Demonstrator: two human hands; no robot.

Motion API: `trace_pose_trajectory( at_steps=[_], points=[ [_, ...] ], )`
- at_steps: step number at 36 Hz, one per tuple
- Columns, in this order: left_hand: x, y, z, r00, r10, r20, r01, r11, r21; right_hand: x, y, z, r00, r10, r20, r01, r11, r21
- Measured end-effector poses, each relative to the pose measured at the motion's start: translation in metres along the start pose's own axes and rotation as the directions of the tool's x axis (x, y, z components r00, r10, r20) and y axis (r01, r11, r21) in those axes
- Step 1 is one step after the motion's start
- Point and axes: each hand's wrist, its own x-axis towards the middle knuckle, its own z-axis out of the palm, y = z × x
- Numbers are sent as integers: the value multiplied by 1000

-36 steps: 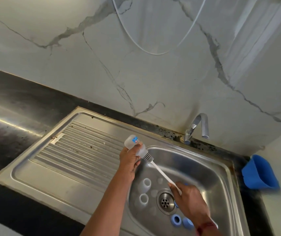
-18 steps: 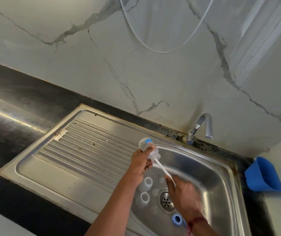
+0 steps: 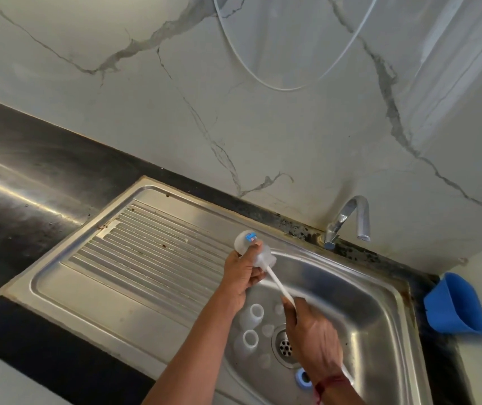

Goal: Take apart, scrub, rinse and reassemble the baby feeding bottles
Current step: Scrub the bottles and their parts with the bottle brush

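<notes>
Head view: left hand (image 3: 241, 277) grips clear plastic baby bottle (image 3: 244, 242).
Right hand (image 3: 313, 337): holds white long-handled brush (image 3: 277, 283).
Change: brush pushed deeper into bottle.

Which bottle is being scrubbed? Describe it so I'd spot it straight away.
Find the sink under the tap. Over the basin's left rim, the left hand grips a clear bottle with a white brush pushed into its mouth. Unlike the two bottles lying in the basin, it is held up and carries a blue label.
</notes>
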Motion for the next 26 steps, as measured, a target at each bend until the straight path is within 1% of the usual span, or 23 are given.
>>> trace_pose_trajectory(
  at_steps=[4, 7, 9, 11, 14, 16, 21, 24, 26],
  points=[
    [0, 5, -4, 999, 31, 20, -31, 999, 8, -1, 4, -2, 991, -70, -112, 75, 997, 33],
    [-2, 7, -3, 999, 19, 48, -19, 1000, 8, 2, 9, -2, 978, -118, -170, 118, 993, -11],
    [-2, 7, -3, 999, -2, 53, 2, 1000, 6, 4, 15, -2, 972, -149, -182, 145, 989, -39],
    [0, 6, -5, 1000, -14, 19, 14, 1000, 8, 4, 21, -1, 972, -168, -166, 158, 985, -75],
    [0, 1, -6, 999, -15, -51, 18, 998, 59, 1, 26, 3, 977, -198, -77, 189, 975, -113],
    [-1, -3, -7, 997, -19, -69, 25, 997, 79, 0, 27, 4, 977, -210, -35, 205, 972, -116],
    [-2, -2, -8, 997, -30, -76, 38, 992, 117, 5, 30, 2, 973, -231, -12, 228, 967, -114],
    [-3, -1, -11, 995, -29, -92, 39, 994, 107, 5, 33, 3, 966, -257, 19, 258, 961, -101],
    [-3, -2, -12, 994, -32, -103, 43, 994, 102, 6, 36, 5, 968, -252, 10, 251, 963, -96]
  ],
)
